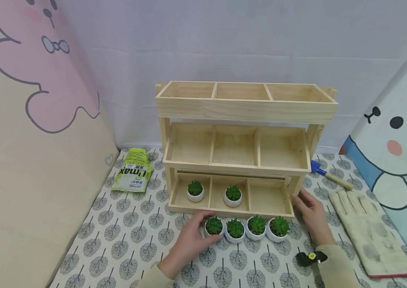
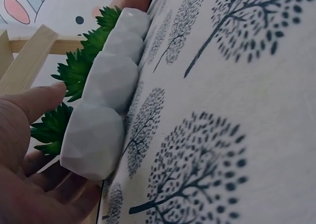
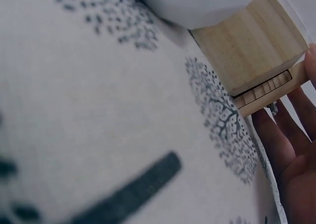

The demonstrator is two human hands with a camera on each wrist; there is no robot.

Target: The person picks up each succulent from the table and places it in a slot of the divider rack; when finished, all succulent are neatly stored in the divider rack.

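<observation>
Four small succulents in white faceted pots stand in a row on the cloth before a wooden three-tier shelf (image 1: 246, 111). My left hand (image 1: 193, 236) is curled round the leftmost potted succulent (image 1: 213, 226), thumb on the near side and fingers on the far side. In the left wrist view, the white pot (image 2: 93, 142) rests between that hand's thumb and fingers. My right hand (image 1: 310, 214) grips the shelf's right foot low down; thumb and fingers lie on either side of the wooden foot (image 3: 271, 94) in the right wrist view.
Two more potted succulents (image 1: 195, 191) sit in the bottom tier's left and middle compartments. A green-and-white bag (image 1: 133, 171) lies to the left. On the right are a blue toy-like shovel (image 1: 333, 176) with a wooden handle and pale gloves (image 1: 372, 236). Fabric walls enclose the table.
</observation>
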